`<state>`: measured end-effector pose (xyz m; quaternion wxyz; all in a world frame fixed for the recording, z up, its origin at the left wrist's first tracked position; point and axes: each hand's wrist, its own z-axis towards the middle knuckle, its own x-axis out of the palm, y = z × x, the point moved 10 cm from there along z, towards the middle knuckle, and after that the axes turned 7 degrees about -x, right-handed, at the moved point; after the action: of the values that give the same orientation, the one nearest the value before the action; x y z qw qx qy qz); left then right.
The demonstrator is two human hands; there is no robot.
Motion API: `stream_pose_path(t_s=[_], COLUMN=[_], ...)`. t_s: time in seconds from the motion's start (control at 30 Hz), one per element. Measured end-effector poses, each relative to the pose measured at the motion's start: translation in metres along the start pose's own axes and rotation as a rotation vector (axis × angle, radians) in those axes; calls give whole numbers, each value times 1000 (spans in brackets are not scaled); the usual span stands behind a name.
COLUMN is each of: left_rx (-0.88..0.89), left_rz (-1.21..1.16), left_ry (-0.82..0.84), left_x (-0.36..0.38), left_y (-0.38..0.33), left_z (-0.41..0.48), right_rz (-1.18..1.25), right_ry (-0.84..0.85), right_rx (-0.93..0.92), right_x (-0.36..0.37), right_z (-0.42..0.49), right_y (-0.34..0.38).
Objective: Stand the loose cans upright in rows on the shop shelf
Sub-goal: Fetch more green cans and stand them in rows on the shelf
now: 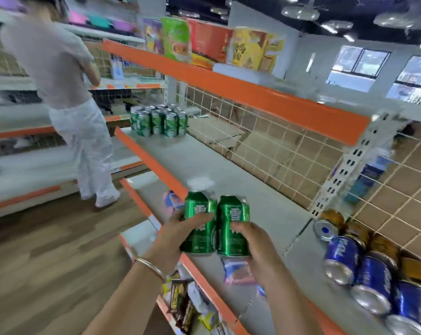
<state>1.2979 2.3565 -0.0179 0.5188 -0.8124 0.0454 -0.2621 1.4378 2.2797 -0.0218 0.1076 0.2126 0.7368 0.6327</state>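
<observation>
Your left hand (pixel 175 234) is curling round the left can (pixel 199 221), thumb across its front, and your right hand (pixel 255 245) is curling round the right can (pixel 233 223). You are holding both green cans upright, touching side by side, at the front edge of the shelf (pixel 216 160); whether they are resting on it cannot be told. To your right, blue cans (pixel 364 269) are lying on their sides toward the shelf's right end, with brown cans (pixel 383 245) lying behind them along the wire back (pixel 277 146). At the shelf's far left end, the far cans (pixel 158 122), also green, are standing upright in rows. Beyond them a person (pixel 67 93) in white is standing in the aisle, facing away.
</observation>
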Motion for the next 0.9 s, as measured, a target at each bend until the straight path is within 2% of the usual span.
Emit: stream_pose_path(t_s=[0.23, 0.43, 0.7, 0.9], left_rx=[24, 78, 142, 21], left_rz=[-46, -45, -20, -108], left_ry=[-90, -197, -276, -255], left_x=[-78, -142, -197, -215], left_y=[-29, -67, -134, -153], left_z=[24, 81, 172, 228], right_rz=[-75, -35, -60, -25], right_ry=[132, 276, 324, 308], right_rx=[-37, -21, -36, 68], right_x=[85, 156, 225, 245], right_z=[56, 132, 255, 313], right_y=[4, 5, 16, 16])
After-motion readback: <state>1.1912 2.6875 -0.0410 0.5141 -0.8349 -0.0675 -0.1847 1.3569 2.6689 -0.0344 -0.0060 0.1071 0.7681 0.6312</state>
